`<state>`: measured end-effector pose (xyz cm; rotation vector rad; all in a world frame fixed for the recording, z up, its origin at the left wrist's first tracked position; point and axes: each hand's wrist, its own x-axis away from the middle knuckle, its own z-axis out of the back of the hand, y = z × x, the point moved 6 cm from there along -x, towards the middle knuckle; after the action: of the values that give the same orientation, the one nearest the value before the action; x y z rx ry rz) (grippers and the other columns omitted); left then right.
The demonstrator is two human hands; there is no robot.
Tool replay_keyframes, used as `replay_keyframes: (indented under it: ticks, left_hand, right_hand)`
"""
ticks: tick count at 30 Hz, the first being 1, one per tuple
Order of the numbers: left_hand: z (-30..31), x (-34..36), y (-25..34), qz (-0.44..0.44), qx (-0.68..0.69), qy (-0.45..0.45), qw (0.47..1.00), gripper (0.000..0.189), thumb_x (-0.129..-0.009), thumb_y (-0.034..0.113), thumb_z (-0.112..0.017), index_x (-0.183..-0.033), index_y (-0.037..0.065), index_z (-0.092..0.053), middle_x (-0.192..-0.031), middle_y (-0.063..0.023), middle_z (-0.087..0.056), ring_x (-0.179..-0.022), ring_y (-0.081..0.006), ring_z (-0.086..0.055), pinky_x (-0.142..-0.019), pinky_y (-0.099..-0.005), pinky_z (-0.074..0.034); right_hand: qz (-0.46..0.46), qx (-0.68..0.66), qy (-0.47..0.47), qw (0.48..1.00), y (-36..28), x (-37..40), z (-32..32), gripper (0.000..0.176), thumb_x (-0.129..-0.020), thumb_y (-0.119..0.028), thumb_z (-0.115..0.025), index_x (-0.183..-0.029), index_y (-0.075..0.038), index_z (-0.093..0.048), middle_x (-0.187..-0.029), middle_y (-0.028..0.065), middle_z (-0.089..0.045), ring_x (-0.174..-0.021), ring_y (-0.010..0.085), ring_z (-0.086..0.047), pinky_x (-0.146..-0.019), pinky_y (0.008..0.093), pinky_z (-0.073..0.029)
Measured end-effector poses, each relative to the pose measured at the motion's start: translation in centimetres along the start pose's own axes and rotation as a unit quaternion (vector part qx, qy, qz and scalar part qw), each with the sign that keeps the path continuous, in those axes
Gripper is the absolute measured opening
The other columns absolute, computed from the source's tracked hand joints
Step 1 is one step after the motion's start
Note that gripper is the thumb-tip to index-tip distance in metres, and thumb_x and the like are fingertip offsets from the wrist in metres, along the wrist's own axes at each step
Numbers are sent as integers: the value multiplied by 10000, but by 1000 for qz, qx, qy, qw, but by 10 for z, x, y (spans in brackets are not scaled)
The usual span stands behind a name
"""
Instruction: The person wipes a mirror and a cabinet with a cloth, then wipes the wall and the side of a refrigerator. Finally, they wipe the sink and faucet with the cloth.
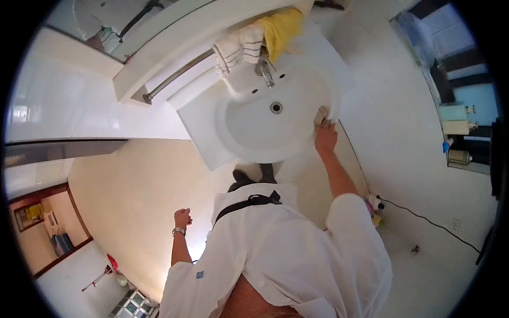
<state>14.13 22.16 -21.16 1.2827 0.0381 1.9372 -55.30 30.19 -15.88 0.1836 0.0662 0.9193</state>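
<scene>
My right hand [325, 139] is at the right rim of the white sink [238, 135]. Its fingers are closed on a small beige cloth [321, 114], pressed against the inside of the basin; part of the cloth is hidden under them. A metal faucet [266, 73] and a round drain [276, 107] lie to the left of that hand. Away from the sink, my left hand [182, 218] hangs over the floor with its fingers curled in. Nothing shows in it, and a metal watch is on the wrist.
Above the faucet, a striped towel [238, 50] and a yellow cloth [281, 32] hang on a metal bar [180, 75]. Bottles [457, 127] stand on a wall shelf at right. A black cord [424, 218] runs along the right wall. A mirror [132, 29] is at top left.
</scene>
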Motion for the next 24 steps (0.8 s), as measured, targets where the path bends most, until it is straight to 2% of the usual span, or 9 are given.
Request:
replay_keyframes:
  ticks: [3, 4, 5, 6, 10, 13, 16, 20, 24]
  left_hand:
    - [-9, -4, -12, 13, 32, -13, 999, 233, -829, 225, -607, -823, -8, -593, -571, -65, -549, -425, -149, -560, -362, -273, -472]
    - [-15, -3, -21, 11, 32, -23, 999, 228, -828, 225, -603, -804, -1, -591, -572, -66, -550, -426, -149, -561, -361, -271, -470]
    - [-18, -8, -13, 0, 18, -35, 999, 225, -827, 226, -599, -786, 5, -590, -573, -67, -551, -426, -150, -562, -359, -270, -468]
    - [-20, -6, -13, 6, 22, -34, 999, 225, -827, 226, -599, -786, 5, -590, -573, -67, -551, -426, -150, -562, -359, -270, -468]
    - [-22, -1, -10, -4, 28, -49, 998, 223, -825, 222, -594, -751, 12, -578, -574, -69, -547, -439, -150, -568, -369, -273, -470]
    - [-18, 0, -25, 7, 33, -47, 998, 226, -827, 225, -595, -763, 9, -579, -574, -69, -545, -441, -151, -566, -376, -276, -473]
    - [-18, 3, -44, 30, 53, -33, 998, 230, -830, 231, -595, -795, 4, -586, -578, -70, -547, -439, -153, -563, -379, -276, -473]
    - [-23, 14, -70, 74, 98, -4, 992, 231, -837, 230, -588, -858, -1, -585, -581, -69, -552, -435, -151, -558, -375, -275, -471]
    - [-55, 42, -90, 104, 150, 11, 983, 220, -842, 217, -580, -869, -2, -590, -564, -63, -552, -431, -149, -554, -373, -279, -472]
  right_hand:
    - [-23, -105, -74, 991, -44, 19, -17, 271, -875, -224, -483, -1109, -175, -612, -1198, 39, -545, -1140, 300, -449, -799, 431, -443]
    - [70, -212, -91, 971, -84, 33, -11, 247, -860, -225, -504, -1072, -247, -629, -1177, 17, -559, -1123, 288, -457, -818, 421, -443]
    - [59, -228, -33, 971, -89, 34, 8, 379, -711, -37, -536, -1007, -227, -676, -1060, 38, -620, -972, 286, -536, -855, 361, -460]
    - [54, -297, -111, 947, -113, 37, 28, 397, -701, -26, -543, -1035, -203, -665, -1069, 40, -620, -986, 294, -531, -842, 367, -460]
    - [65, -417, -67, 904, -205, 40, 57, 567, -736, -33, -533, -1286, -152, -461, -1174, 140, -542, -1022, 320, -507, -852, 418, -440]
    - [71, -499, -5, 863, -250, 40, 51, 586, -771, -70, -531, -1334, -81, -369, -1252, 188, -471, -1073, 347, -491, -881, 438, -434]
    - [126, -364, -71, 920, -281, 46, 26, 547, -795, -100, -523, -1312, -9, -370, -1299, 196, -428, -1117, 360, -472, -898, 443, -436]
    - [143, -377, -116, 908, -268, 42, 29, 543, -791, -112, -524, -1312, -53, -383, -1308, 177, -430, -1115, 355, -479, -898, 441, -445]
    - [257, -283, -204, 901, -226, 26, 16, 436, -766, -107, -538, -1201, -89, -514, -1280, 141, -471, -1068, 333, -512, -865, 420, -464]
